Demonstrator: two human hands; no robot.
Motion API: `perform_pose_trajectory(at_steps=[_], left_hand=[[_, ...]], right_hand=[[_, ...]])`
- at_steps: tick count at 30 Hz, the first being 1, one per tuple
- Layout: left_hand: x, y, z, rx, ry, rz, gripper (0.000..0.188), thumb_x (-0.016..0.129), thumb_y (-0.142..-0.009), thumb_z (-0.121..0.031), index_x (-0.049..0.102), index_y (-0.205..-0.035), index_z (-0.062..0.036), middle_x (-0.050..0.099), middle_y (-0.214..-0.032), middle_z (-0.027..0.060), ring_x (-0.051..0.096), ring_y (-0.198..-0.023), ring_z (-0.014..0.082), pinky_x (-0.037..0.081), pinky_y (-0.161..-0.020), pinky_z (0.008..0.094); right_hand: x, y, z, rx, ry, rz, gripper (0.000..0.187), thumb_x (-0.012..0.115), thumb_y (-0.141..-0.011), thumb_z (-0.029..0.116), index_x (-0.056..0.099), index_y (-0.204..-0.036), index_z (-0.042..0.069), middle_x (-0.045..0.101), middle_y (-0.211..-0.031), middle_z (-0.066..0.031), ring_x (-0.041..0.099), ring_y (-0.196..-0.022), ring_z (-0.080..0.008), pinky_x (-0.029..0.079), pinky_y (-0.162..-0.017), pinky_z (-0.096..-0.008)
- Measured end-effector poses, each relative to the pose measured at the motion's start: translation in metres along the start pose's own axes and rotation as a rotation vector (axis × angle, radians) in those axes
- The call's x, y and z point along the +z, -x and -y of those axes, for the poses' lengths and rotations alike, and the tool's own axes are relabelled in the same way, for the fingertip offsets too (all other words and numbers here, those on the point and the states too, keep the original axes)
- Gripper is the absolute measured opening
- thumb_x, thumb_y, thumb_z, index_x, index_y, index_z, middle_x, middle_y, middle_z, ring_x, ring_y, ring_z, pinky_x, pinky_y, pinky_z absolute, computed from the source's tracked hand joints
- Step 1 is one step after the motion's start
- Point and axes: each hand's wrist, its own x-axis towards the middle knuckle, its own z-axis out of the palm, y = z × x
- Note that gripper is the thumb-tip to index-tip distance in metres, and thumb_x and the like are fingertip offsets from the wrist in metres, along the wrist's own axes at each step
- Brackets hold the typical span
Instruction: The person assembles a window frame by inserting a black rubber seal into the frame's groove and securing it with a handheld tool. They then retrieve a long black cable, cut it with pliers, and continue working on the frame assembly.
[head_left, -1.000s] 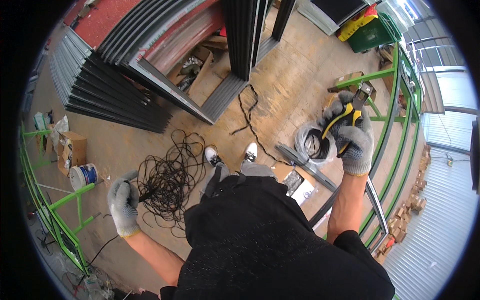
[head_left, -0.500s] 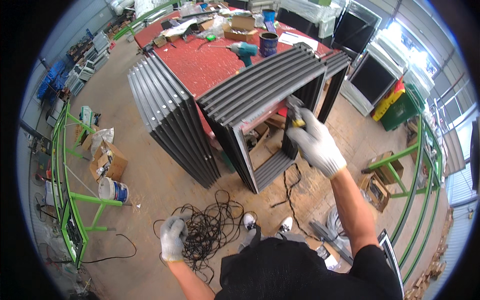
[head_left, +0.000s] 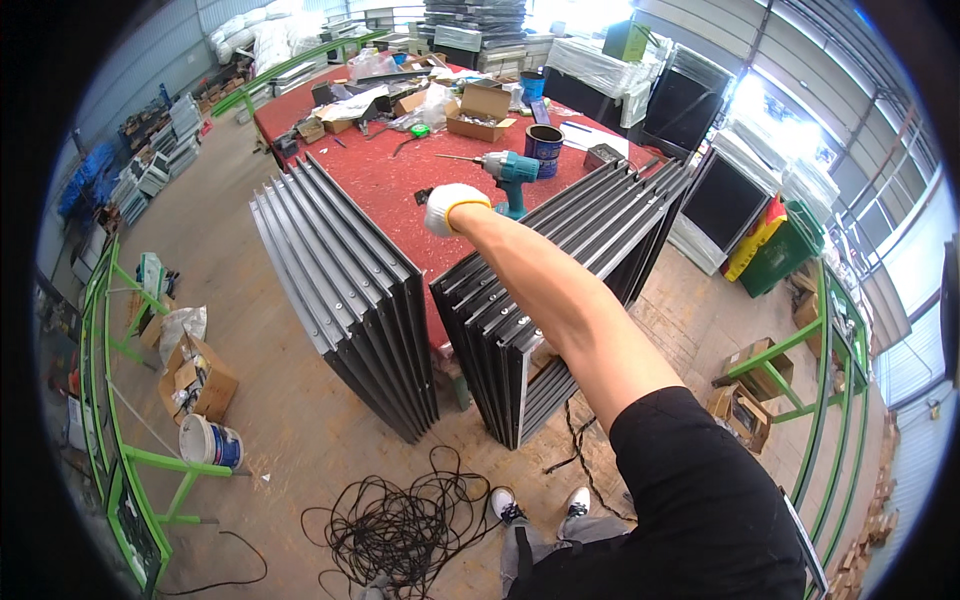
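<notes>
My right hand (head_left: 457,208), in a white knit glove, reaches out over the red tabletop (head_left: 375,185). Its fingers are closed around a small dark hand tool (head_left: 422,197), whose kind I cannot make out as the glove covers most of it. Just beyond the hand, a teal cordless drill (head_left: 515,180) with a long bit rests on the table. Beneath my right forearm stands a stack of dark metal frames (head_left: 490,320). A second stack of frames (head_left: 340,290) leans at the table's left side. Only a sliver of my gloved left hand (head_left: 376,588) shows at the lower edge, its fingers hidden.
A tangled black cable (head_left: 405,525) lies on the floor by my feet. On the table are a dark blue can (head_left: 543,150) and an open cardboard box (head_left: 480,110). Green metal racks (head_left: 180,458) flank both sides, with a white bucket (head_left: 208,442) at left.
My right hand has moved from inside the right frame stack up and left to above the table, with the tool in it. My left hand has dropped almost out of view.
</notes>
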Motion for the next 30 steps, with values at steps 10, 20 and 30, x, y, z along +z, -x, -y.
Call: perform_pose_trajectory(at_steps=[10,20,30], left_hand=[[0.031,-0.01,-0.071,-0.137,-0.019,-0.011,0.052,0.066,-0.104,-0.04,0.073,-0.113,0.0101,0.071,-0.101,0.0129,0.059,-0.09,0.0244,0.051,-0.08,0.0435],[0.076,-0.06,-0.022,-0.163,-0.424,0.301,0.032,0.061,-0.103,-0.025,0.07,-0.099,0.0053,0.05,-0.066,-0.0005,0.037,-0.052,0.0063,0.024,-0.048,0.0265],[0.094,-0.036,0.109,-0.145,-1.771,0.811,0.101,0.073,-0.095,-0.061,0.03,-0.171,-0.0104,0.056,-0.157,0.0265,0.061,-0.134,0.0389,0.047,-0.114,0.0414]], right_hand=[[-0.013,0.089,-0.016,-0.157,-0.235,-0.498,0.059,0.075,-0.088,0.035,0.066,-0.134,0.0,0.067,-0.132,-0.031,0.064,-0.128,-0.0449,0.053,-0.109,-0.0516],[0.107,0.325,-0.287,0.3,-0.462,-0.932,0.036,0.071,-0.092,0.032,0.079,-0.115,0.006,0.08,-0.103,-0.0196,0.078,-0.095,-0.036,0.061,-0.091,-0.043],[0.681,0.592,-0.301,1.033,-0.705,0.767,0.045,0.062,-0.093,0.033,0.08,-0.121,0.003,0.073,-0.13,-0.0273,0.071,-0.123,-0.0403,0.055,-0.107,-0.045]])
